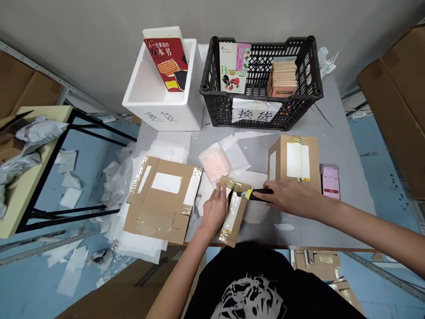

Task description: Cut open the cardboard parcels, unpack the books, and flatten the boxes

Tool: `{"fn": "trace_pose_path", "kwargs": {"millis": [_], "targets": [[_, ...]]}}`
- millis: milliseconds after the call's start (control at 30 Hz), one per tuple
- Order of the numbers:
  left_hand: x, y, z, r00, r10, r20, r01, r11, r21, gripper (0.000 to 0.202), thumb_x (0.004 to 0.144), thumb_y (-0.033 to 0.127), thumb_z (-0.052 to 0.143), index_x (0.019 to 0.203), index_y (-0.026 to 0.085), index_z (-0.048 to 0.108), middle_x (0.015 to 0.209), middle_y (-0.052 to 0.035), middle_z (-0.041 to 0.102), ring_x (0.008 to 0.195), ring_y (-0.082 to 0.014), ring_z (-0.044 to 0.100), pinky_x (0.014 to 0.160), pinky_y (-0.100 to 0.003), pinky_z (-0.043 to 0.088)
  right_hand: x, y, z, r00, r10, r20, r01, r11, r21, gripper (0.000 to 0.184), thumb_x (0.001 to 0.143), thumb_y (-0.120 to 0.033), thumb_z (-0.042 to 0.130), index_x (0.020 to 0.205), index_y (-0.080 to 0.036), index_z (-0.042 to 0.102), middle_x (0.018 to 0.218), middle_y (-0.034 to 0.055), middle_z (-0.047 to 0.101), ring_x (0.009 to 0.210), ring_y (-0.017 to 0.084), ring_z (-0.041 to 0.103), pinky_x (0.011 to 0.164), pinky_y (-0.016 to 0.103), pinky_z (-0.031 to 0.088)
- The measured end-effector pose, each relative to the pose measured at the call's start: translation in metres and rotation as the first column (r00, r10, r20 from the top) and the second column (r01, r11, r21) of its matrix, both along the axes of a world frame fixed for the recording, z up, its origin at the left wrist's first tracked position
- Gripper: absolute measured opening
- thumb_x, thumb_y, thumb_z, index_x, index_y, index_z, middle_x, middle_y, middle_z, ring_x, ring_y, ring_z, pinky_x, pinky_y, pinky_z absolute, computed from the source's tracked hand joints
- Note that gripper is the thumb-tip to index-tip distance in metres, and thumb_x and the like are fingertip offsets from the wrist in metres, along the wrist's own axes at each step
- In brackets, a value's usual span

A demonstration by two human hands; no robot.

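Note:
My left hand lies on a taped cardboard mailer and pins it to the table. My right hand grips a black-and-yellow utility knife, whose tip is at the brown tape on the mailer's top end. Just behind the knife stands a taped cardboard box with white labels. A flattened, opened cardboard mailer lies to the left of my left hand. A pink packet in clear plastic sits above my hands.
A white foam box holds books, and a black plastic crate with a white label holds more. A phone lies at the table's right side. White scraps litter the blue floor on the left, and cardboard boxes stand at both sides.

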State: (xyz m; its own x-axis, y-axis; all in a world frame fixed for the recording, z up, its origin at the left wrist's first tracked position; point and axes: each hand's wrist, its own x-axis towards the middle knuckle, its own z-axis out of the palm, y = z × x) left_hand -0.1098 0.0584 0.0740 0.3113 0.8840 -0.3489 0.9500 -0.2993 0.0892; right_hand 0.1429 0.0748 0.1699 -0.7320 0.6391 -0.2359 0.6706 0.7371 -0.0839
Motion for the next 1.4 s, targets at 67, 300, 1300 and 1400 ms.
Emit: {"fn": "trace_pose_path", "kwargs": {"millis": [67, 300, 1300, 1400], "targets": [[0.001, -0.001, -0.001, 1.000, 0.013, 0.010, -0.012, 1.000, -0.003, 0.050, 0.095, 0.020, 0.030, 0.144, 0.011, 0.031, 0.147, -0.0166, 0.038, 0.125, -0.0243, 0.050, 0.085, -0.033, 0.054, -0.012, 0.014, -0.006, 0.996, 0.083, 0.029, -0.083, 0.997, -0.010, 0.033, 0.097, -0.025, 0.039, 0.128, -0.026, 0.050, 0.089, 0.0049, 0.058, 0.060, 0.011, 0.053, 0.045, 0.025, 0.021], [-0.001, -0.005, -0.009, 0.998, 0.046, 0.031, -0.046, 0.999, 0.006, 0.050, 0.095, 0.021, 0.029, 0.145, 0.015, 0.030, 0.146, -0.0140, 0.040, 0.128, -0.0238, 0.048, 0.090, -0.033, 0.052, -0.026, 0.048, -0.019, 0.974, 0.225, 0.023, -0.221, 0.970, -0.103, 0.031, 0.091, -0.017, 0.047, 0.120, -0.022, 0.055, 0.089, 0.0057, 0.059, 0.055, 0.011, 0.053, 0.044, 0.027, 0.020], [-0.002, -0.033, -0.020, 0.996, -0.049, 0.080, 0.043, 0.997, 0.068, 0.068, 0.087, 0.003, 0.031, 0.150, 0.020, 0.014, 0.149, -0.0119, 0.034, 0.131, -0.0257, 0.044, 0.095, -0.040, 0.050, 0.066, 0.145, 0.003, 0.986, -0.167, 0.002, 0.166, 0.983, 0.083, 0.041, 0.091, -0.048, 0.043, 0.130, -0.041, 0.053, 0.105, 0.0039, 0.060, 0.049, 0.008, 0.034, 0.044, 0.024, 0.016], [0.000, -0.029, -0.020, 0.993, 0.026, 0.116, -0.034, 0.997, 0.069, 0.068, 0.086, 0.005, 0.032, 0.150, 0.019, 0.015, 0.147, -0.0116, 0.038, 0.128, -0.0251, 0.048, 0.090, -0.038, 0.053, 0.082, 0.104, -0.004, 0.916, -0.402, 0.007, 0.393, 0.900, 0.189, 0.047, 0.095, -0.050, 0.031, 0.138, -0.038, 0.044, 0.113, 0.0087, 0.058, 0.057, 0.015, 0.046, 0.042, 0.025, 0.021]]}}
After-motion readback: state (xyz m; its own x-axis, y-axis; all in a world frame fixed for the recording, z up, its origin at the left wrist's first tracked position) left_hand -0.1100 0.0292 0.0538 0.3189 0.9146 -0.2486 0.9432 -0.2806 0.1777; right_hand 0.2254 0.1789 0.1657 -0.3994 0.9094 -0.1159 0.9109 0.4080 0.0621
